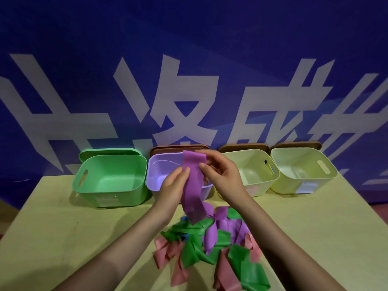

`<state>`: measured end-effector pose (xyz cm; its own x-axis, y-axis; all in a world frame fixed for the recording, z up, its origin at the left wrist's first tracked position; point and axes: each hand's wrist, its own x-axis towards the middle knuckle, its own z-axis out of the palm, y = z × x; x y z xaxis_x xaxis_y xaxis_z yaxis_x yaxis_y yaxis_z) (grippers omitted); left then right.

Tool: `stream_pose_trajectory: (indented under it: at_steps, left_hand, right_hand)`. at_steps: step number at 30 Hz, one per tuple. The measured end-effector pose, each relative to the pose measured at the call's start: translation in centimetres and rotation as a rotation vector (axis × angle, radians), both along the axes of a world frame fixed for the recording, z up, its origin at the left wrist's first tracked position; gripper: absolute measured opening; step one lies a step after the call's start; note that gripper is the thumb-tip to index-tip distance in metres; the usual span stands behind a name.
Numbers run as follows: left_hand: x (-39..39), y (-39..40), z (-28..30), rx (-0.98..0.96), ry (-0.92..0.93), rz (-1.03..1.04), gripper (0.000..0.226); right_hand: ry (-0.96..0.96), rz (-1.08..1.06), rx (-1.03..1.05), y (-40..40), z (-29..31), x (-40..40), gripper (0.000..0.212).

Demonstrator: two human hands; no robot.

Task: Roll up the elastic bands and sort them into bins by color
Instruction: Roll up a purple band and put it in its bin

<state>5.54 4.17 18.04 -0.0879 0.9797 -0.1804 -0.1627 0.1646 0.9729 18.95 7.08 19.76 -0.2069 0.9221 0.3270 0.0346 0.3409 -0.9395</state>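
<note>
Both hands up over the worktop: left hand pinching the edge of a flat purple elastic band strip, right hand pinching its top end. Strip hanging limp in front of the lilac plastic bin, tail touching the tangled pile of purple, green, pink and blue bands nearer. Light, floppy, probably stretchy; best rolled from the top end. Green bin left, two pale yellow bins right.

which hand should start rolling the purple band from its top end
Right. The right hand pinches the purple band close to its top end; the left hand grips it lower down, so it can steady it.
</note>
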Motion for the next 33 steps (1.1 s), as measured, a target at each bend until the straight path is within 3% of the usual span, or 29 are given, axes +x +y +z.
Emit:
stream_pose_trajectory:
  at_steps: [4,8,11,14,19,21,25,33]
  left_hand:
    - [-0.1,0.1,0.2,0.01,-0.056,0.024,0.026]
    - [-0.1,-0.2,0.9,-0.04,-0.213,-0.018,0.043]
    - [-0.1,-0.4,1.0,-0.017,-0.19,-0.061,0.047]
    - [0.0,-0.7,0.9,0.001,-0.1,-0.074,0.057]
    - [0.7,-1.2,0.7,0.04,-0.075,-0.101,0.065]
    - [0.7,-1.2,0.5,0.099,-0.046,-0.084,0.058]
    - [0.7,-1.5,1.2,0.199,0.012,-0.031,0.015]
    - [0.8,-1.3,2.2,0.345,0.189,0.014,0.019]
  right_hand:
    - [-0.086,-0.03,0.115,-0.1,-0.2,0.5,0.036]
    - [-0.373,0.008,0.352,0.2,-0.3,1.7,0.033]
    - [-0.42,0.017,0.397,0.1,-0.3,2.2,0.03]
    - [-0.361,-0.023,0.357,-0.1,-0.2,2.1,0.029]
    - [-0.098,-0.087,0.088,-1.0,0.1,0.8,0.031]
    - [-0.037,-0.099,0.023,-1.1,0.2,0.6,0.029]
    - [0.059,-0.096,-0.047,-1.1,0.8,0.4,0.022]
    - [0.058,-0.037,-0.068,-1.5,1.5,0.1,0.011]
